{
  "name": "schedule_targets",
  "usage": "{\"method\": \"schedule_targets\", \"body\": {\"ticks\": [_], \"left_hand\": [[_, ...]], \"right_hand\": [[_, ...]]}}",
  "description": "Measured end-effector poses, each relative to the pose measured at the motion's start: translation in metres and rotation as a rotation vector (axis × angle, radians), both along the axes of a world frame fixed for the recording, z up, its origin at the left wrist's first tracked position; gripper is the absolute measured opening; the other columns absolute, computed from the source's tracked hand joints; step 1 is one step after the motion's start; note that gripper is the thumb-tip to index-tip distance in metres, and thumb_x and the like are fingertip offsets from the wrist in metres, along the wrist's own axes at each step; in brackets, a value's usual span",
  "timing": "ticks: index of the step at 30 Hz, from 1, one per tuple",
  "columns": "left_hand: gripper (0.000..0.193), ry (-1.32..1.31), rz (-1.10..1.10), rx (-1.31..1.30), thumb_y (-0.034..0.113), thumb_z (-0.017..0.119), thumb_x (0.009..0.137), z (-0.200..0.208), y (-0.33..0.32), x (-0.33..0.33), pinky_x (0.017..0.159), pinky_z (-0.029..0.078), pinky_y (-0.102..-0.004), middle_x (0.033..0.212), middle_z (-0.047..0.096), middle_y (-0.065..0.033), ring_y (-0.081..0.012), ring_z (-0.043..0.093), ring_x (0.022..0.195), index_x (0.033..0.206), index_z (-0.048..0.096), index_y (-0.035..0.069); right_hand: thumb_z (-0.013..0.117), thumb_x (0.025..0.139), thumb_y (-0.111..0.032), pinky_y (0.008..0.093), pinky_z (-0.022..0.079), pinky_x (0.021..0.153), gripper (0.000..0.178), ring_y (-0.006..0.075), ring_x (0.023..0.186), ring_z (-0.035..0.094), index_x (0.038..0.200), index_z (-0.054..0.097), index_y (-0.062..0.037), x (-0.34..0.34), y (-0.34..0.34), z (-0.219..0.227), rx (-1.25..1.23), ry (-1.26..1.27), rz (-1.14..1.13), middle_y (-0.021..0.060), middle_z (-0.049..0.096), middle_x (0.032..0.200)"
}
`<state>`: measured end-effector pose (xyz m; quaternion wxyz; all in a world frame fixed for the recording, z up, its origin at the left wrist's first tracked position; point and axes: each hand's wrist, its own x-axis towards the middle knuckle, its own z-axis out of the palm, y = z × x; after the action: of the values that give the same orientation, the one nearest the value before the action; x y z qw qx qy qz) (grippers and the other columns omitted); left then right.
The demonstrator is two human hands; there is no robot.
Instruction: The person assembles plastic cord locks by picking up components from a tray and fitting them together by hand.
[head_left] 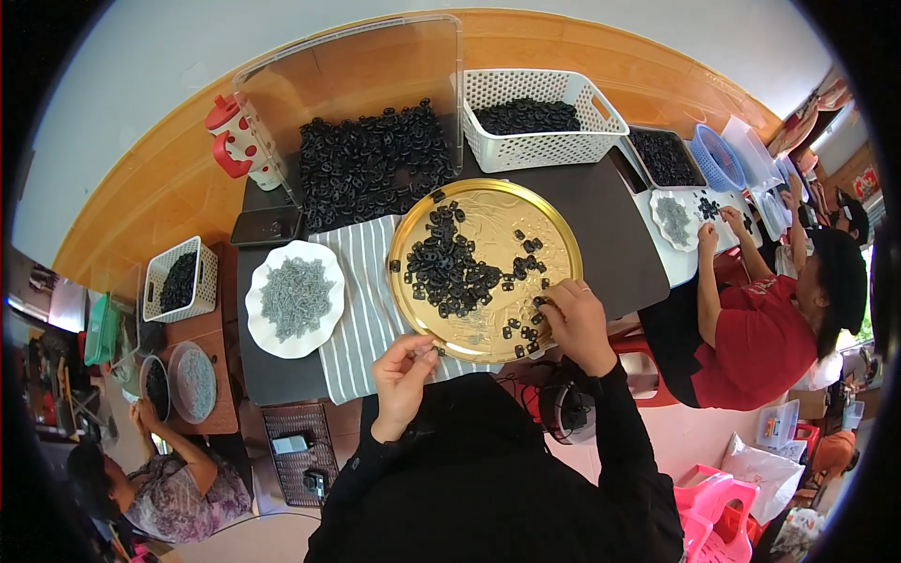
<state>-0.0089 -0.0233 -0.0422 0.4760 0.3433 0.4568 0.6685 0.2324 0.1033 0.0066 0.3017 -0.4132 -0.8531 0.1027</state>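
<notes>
A round gold tray (554,216) carries a heap of small black plastic pieces (450,267), with more of them scattered over its right side. At the tray's near rim my left hand (402,383) is closed in a pinch; a tiny item shows at the fingertips, too small to name. My right hand (582,327) reaches over the tray's right edge, its fingers curled together on one of the small black pieces. Left of the tray, a white scalloped plate (255,319) of small clear-grey parts (298,296) stands beside a grey striped cloth (355,281).
Behind the tray lie a clear bin (375,75) with black pieces spilling out and a white basket (544,150) of them. A red-and-white tumbler (246,141) stands at the back left. People sit at both sides, one in a red shirt (760,342). Pink stools (713,511) stand lower right.
</notes>
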Motion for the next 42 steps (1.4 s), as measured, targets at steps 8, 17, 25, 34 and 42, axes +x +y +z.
{"method": "schedule_targets", "body": {"ticks": [8, 17, 25, 34, 42], "left_hand": [[0.022, 0.051, -0.004, 0.030, -0.008, 0.058, 0.085, -0.001, -0.001, 0.002, 0.063, 0.045, -0.0203, 0.090, 0.057, -0.0036, -0.0079, 0.054, 0.073, 0.106, 0.063, -0.003], [0.024, -0.029, 0.017, -0.005, -0.006, 0.058, 0.086, 0.000, 0.001, -0.001, 0.062, 0.045, -0.0204, 0.090, 0.058, -0.0029, -0.0082, 0.055, 0.074, 0.109, 0.063, -0.001], [0.023, -0.151, -0.032, -0.026, -0.003, 0.059, 0.086, 0.018, -0.002, 0.004, 0.062, 0.044, -0.0204, 0.085, 0.063, -0.0044, -0.0094, 0.059, 0.072, 0.109, 0.063, -0.003], [0.022, -0.148, -0.042, -0.017, -0.004, 0.060, 0.086, 0.026, -0.003, 0.005, 0.061, 0.044, -0.0202, 0.081, 0.062, -0.0029, -0.0077, 0.056, 0.070, 0.108, 0.064, -0.003], [0.023, -0.166, -0.058, 0.010, -0.004, 0.060, 0.086, 0.028, -0.001, 0.008, 0.061, 0.044, -0.0201, 0.084, 0.062, -0.0038, -0.0081, 0.057, 0.071, 0.108, 0.063, -0.003]], "right_hand": [[0.054, 0.073, -0.003, 0.0396, 0.046, 0.065, 0.011, 0.0328, 0.075, 0.055, 0.083, 0.056, 0.0001, -0.021, -0.006, 0.001, 0.105, -0.282, 0.055, 0.0166, 0.051, 0.077], [0.057, 0.082, 0.003, 0.0284, 0.045, 0.062, 0.008, 0.0170, 0.070, 0.056, 0.089, 0.057, 0.0014, -0.027, -0.020, 0.005, -0.544, 0.371, 0.126, 0.0080, 0.055, 0.080], [0.055, 0.086, 0.004, 0.0186, 0.042, 0.064, 0.016, 0.0058, 0.069, 0.051, 0.100, 0.062, 0.0041, -0.069, -0.044, -0.004, -0.810, 0.775, 0.275, 0.0004, 0.056, 0.081], [0.056, 0.087, 0.003, 0.0197, 0.046, 0.063, 0.016, 0.0091, 0.068, 0.059, 0.102, 0.062, 0.0030, -0.074, -0.055, -0.013, -0.988, 0.962, 0.163, 0.0045, 0.063, 0.083], [0.054, 0.092, -0.003, 0.0196, 0.045, 0.065, 0.020, 0.0095, 0.074, 0.059, 0.110, 0.061, -0.0001, -0.074, -0.054, -0.029, -1.222, 1.276, 0.179, 0.0037, 0.064, 0.091]]}}
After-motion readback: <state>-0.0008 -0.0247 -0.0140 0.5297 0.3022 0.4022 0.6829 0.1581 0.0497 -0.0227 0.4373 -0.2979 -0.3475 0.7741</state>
